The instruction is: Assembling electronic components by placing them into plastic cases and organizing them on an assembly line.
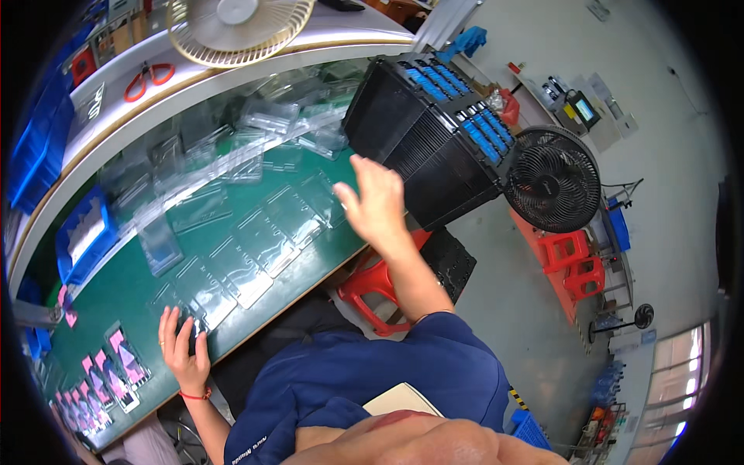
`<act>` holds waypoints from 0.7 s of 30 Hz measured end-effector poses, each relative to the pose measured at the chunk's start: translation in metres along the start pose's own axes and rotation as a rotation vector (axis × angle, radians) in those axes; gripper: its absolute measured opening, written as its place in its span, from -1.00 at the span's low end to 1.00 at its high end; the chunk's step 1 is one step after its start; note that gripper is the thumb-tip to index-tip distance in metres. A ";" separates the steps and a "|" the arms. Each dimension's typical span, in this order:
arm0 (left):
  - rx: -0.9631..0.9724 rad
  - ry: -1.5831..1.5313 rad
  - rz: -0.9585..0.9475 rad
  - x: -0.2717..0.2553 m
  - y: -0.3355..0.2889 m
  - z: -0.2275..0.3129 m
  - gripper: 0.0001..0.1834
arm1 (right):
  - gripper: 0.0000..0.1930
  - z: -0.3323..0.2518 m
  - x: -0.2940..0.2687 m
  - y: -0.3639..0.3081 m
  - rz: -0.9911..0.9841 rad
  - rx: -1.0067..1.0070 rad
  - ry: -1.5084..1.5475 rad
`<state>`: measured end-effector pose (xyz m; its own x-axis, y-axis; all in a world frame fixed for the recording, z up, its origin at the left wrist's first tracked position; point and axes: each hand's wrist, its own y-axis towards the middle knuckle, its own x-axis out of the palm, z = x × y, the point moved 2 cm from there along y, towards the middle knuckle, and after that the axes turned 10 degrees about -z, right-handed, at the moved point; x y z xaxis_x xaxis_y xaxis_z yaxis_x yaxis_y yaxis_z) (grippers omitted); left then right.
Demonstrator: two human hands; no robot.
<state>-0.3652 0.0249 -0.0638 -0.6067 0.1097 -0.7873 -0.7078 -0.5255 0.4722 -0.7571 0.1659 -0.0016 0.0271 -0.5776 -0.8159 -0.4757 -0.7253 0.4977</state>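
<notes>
A row of clear plastic blister trays (249, 277) lies along the near side of the green worktable (101, 298). My left hand (184, 350) rests at the left end of this row, fingers apart, its fingertips at the edge of the leftmost tray (172, 298). Over the right end hovers my right hand (377, 205), thumb and fingers spread, holding nothing that I can see. Closest to it is the last tray on that side (329, 200). Whether my left fingertips press on the plastic is unclear.
Loose clear plastic trays (267, 116) pile along the back. Black crates (422, 147) with blue items and a black fan (552, 180) stand right. Pink-and-blue pieces (124, 368) lie left, near a blue bin (85, 236). Red scissors (147, 80) sit on the shelf; a red stool (372, 294) stands below.
</notes>
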 end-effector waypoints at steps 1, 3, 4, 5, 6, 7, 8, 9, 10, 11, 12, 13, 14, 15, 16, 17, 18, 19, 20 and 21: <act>-0.014 0.004 0.006 -0.002 -0.001 0.001 -0.69 | -0.55 0.004 -0.036 0.009 0.128 -0.115 0.010; -0.014 0.002 0.014 -0.003 0.000 0.003 -0.68 | -0.79 0.018 -0.104 0.026 0.325 -0.138 -0.124; -0.015 0.015 0.020 -0.004 0.001 0.004 -0.68 | -0.83 0.034 -0.130 0.036 0.364 -0.067 -0.197; -0.014 0.025 0.026 -0.004 0.002 0.004 -0.68 | -0.84 0.061 -0.153 0.046 0.359 0.024 -0.327; -0.008 0.030 0.029 -0.005 0.001 0.005 -0.68 | -0.80 0.091 -0.167 0.058 0.290 0.196 -0.317; -0.015 0.036 0.024 -0.006 0.000 0.004 -0.69 | -0.76 0.124 -0.178 0.071 0.182 0.344 -0.361; -0.025 0.005 0.030 0.000 -0.004 -0.004 -0.69 | -0.73 0.150 -0.190 0.086 0.101 0.420 -0.427; -0.017 0.008 0.036 0.001 -0.001 -0.001 -0.70 | -0.71 0.190 -0.197 0.094 -0.010 0.544 -0.417; -0.007 0.004 0.041 0.003 0.001 0.000 -0.70 | -0.70 0.231 -0.198 0.098 -0.050 0.572 -0.390; -0.017 0.006 0.047 0.002 0.000 0.000 -0.71 | -0.69 0.257 -0.192 0.100 -0.088 0.586 -0.352; -0.031 0.012 0.052 0.001 -0.002 0.000 -0.72 | -0.68 0.257 -0.186 0.102 -0.129 0.597 -0.310; -0.032 0.019 0.053 0.000 -0.004 0.000 -0.72 | -0.68 0.257 -0.184 0.103 -0.128 0.595 -0.304; -0.034 0.019 0.053 0.000 -0.006 -0.001 -0.73 | -0.66 0.258 -0.185 0.104 -0.129 0.653 -0.332; -0.036 0.017 0.053 0.000 -0.008 -0.002 -0.74 | -0.64 0.251 -0.186 0.105 -0.130 0.711 -0.362; -0.035 0.019 0.055 0.001 -0.009 -0.002 -0.74 | -0.64 0.247 -0.187 0.107 -0.128 0.711 -0.359; -0.045 0.020 0.062 0.001 -0.009 -0.002 -0.75 | -0.63 0.244 -0.187 0.109 -0.149 0.746 -0.439; -0.054 0.018 0.068 0.002 -0.010 -0.003 -0.77 | -0.63 0.242 -0.189 0.109 -0.169 0.784 -0.522; -0.052 0.017 0.068 0.002 -0.010 -0.003 -0.77 | -0.63 0.243 -0.190 0.109 -0.168 0.786 -0.523; -0.065 0.006 0.073 0.002 -0.010 -0.003 -0.78 | -0.62 0.244 -0.190 0.109 -0.194 0.772 -0.507; -0.081 -0.005 0.079 0.003 -0.011 -0.003 -0.79 | -0.62 0.246 -0.191 0.110 -0.220 0.756 -0.492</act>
<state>-0.3582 0.0285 -0.0721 -0.6615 0.0690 -0.7468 -0.6261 -0.5989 0.4992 -1.0302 0.2887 0.1363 -0.1092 -0.1069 -0.9883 -0.9556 -0.2624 0.1340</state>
